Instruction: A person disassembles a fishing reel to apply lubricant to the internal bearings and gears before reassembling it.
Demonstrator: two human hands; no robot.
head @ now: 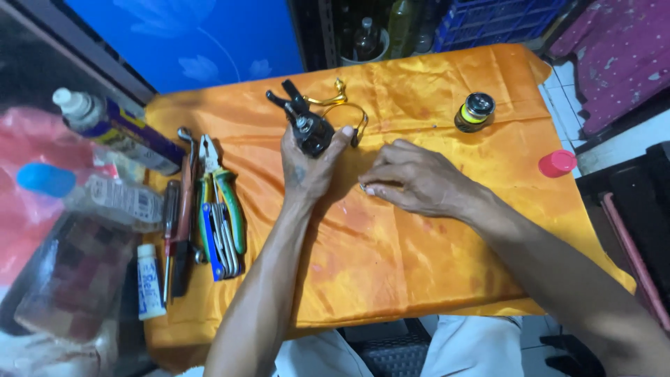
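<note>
Left hand [307, 164] clenched around a black fishing-reel body [307, 126] w/ gold bail wire, held upright just above an orange cloth [419, 244]. Right hand [412, 180] rests beside it, fingertips pinching a tiny part; can't tell what. Left of the grip: pliers [225, 185], screwdrivers, hex keys. Far right: black-yellow spool [475, 112], pink cap [557, 163].

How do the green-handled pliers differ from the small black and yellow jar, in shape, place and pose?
The green-handled pliers are long and thin; the black and yellow jar is short and round. The pliers lie flat among other tools, near the left hand, which holds a black fishing reel; the jar stands upright alone, beyond the right hand. Both rest on the orange cloth, and neither is touched.
</note>
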